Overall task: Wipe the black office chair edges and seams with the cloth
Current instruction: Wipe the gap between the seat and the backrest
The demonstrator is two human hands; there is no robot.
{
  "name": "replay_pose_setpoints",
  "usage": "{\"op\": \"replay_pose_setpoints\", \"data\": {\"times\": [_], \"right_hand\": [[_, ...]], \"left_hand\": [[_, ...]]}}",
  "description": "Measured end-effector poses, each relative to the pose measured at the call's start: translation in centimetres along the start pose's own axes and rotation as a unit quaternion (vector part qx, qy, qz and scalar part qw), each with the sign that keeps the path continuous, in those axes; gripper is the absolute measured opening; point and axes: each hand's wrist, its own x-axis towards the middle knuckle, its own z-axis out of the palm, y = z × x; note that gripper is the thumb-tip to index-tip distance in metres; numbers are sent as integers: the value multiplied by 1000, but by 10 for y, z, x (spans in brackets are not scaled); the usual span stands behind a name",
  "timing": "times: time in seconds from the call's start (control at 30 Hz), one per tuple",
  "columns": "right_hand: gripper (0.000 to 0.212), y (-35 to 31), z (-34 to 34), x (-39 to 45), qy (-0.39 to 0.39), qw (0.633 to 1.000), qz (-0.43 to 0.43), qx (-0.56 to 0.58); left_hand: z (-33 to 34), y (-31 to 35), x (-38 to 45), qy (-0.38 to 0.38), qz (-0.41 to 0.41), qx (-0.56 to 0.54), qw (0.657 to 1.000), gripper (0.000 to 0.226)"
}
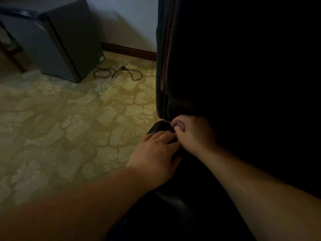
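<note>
Hands: your right hand [192, 131] curls at the chair [225, 66] seam below the backrest, contents hidden; left hand [156, 152] lies flat on the seat edge. Cloth unseen. Step: seam wiping. Next: follow the seam along.

Both forearms bare, no sleeves, w/ left hand [156, 152] & right hand [192, 133] bare too, ungloved.
</note>
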Motion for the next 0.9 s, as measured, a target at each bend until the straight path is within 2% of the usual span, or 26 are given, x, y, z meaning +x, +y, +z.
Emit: {"op": "replay_pose_setpoints", "data": {"times": [0.07,0.17,0.4,0.6,0.77,0.9], "right_hand": [[21,0,0,-1,-3,1000,-1,-9],[21,-3,-1,-1,-6,1000,10,-26],[26,-25,8,10,9,990,53,-133],[24,-20,3,3,-22,993,-14,-111],[23,-25,12,5,-3,994,-11,-107],[23,-25,11,10,-29,991,-27,-124]], "left_hand": [[-2,-9,-6,-27,-7,44,999,61],[3,-11,-12,-45,-41,25,998,60],[8,-8,-8,1,-56,35,998,51],[14,-8,-9,41,-57,47,996,45],[16,-8,-10,63,-60,44,995,45],[16,-7,-11,66,-62,36,995,45]]}}
